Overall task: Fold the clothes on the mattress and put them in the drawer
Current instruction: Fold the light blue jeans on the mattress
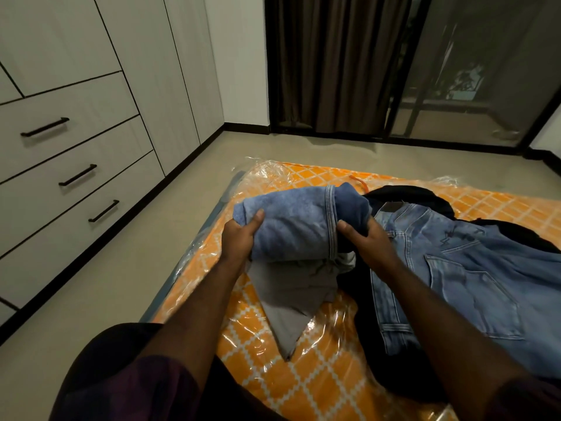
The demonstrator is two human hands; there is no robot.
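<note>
Folded bundle (291, 229) sits above the mattress (318, 381), held at both ends: left hand (239, 238) and right hand (364, 241) each have a grip curled round it. Soft, bulky and light; likely to unfold. Judgement: support from beneath, ends pressed inward.

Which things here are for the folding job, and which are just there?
For the job:
folded blue bundle, held by left hand and right hand
grey cloth
light blue denim jeans
black garment
white drawers with black handles
orange patterned mattress

Just there:
dark brown curtain
glass door
</note>
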